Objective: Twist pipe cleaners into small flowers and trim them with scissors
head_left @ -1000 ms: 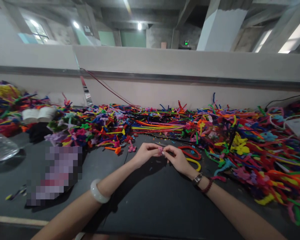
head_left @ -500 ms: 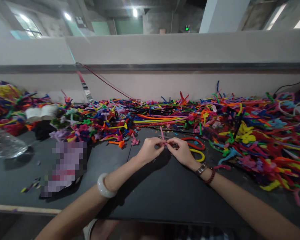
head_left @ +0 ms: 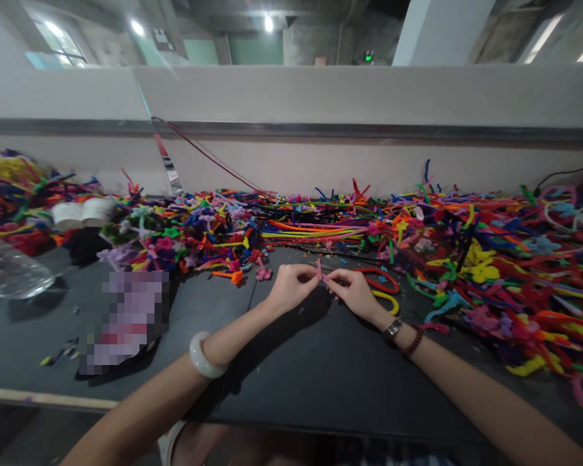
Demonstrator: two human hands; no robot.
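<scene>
My left hand (head_left: 289, 287) and my right hand (head_left: 354, 291) meet over the dark table (head_left: 291, 382), fingertips pinched together on a short pink pipe cleaner (head_left: 320, 270) held between them. A white bangle sits on my left wrist, a watch and a dark red bead bracelet on my right. Just beyond my right hand lie a red loop (head_left: 381, 280) and a yellow curved pipe cleaner (head_left: 387, 299).
A big heap of many-coloured pipe cleaners (head_left: 466, 259) runs along the back of the table and fills its right side. At left are two white rolls (head_left: 81, 211), a clear plastic bag (head_left: 4, 275) and a blurred-out object (head_left: 126, 320). A low wall stands behind.
The view dropped and steadied. My hands stayed together on the pink piece, whose end, sticking up half a second ago, is now shorter between my fingertips.
</scene>
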